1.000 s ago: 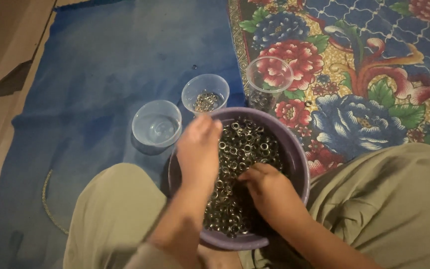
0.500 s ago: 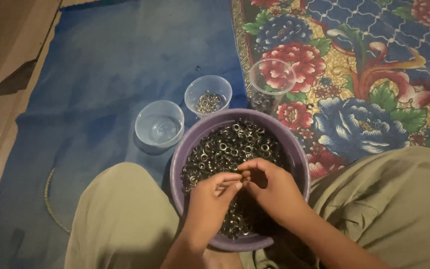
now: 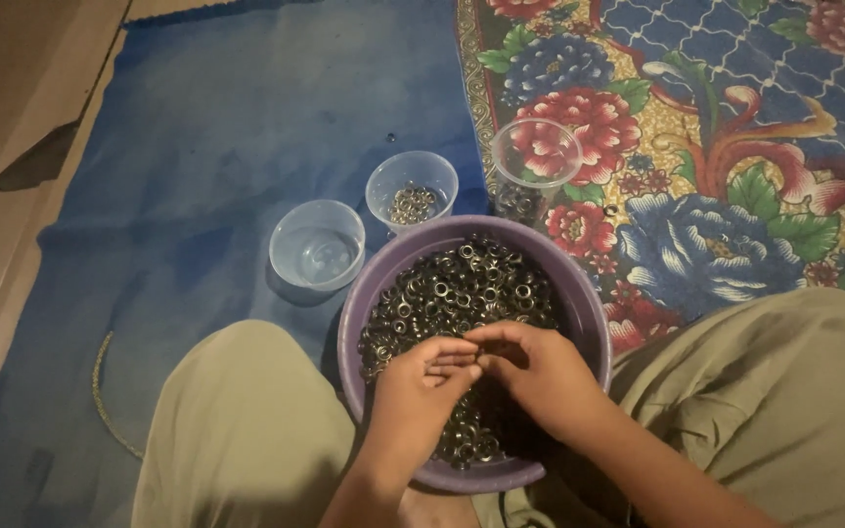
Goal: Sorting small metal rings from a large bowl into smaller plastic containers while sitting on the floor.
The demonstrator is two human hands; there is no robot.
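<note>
A: While both hands sit over the purple bowl (image 3: 369, 293), what's the grip?

B: My left hand (image 3: 413, 396) and right hand (image 3: 540, 376) meet fingertip to fingertip above the heap of metal eyelets (image 3: 462, 288). Fingers are pressed together, pinching something small between them. Probably an eyelet or two, but it's too tiny and dark to tell for sure.

A: Where's the bowl?

B: On the floor between my knees, resting on the blue mat (image 3: 198, 147). Eyelets fill most of it.

A: Cups?

B: Three clear plastic ones just beyond the bowl rim. Left cup (image 3: 317, 249) looks bare inside. Middle cup (image 3: 411, 186) has a few eyelets at the bottom. Right cup (image 3: 535, 161) stands at the edge of the floral rug (image 3: 735, 147), some pieces in it too.

A: Tips for doing this pinch well?

B: My read: keep both hands low over the bowl so a dropped piece lands back in the heap. Pinch with the fingertips only, light pressure, since the rings look slippery and small. Light's dim, so I'd tilt the piece toward the eyes before parting the fingers. Elbows braced on the knees should steady things.
</note>
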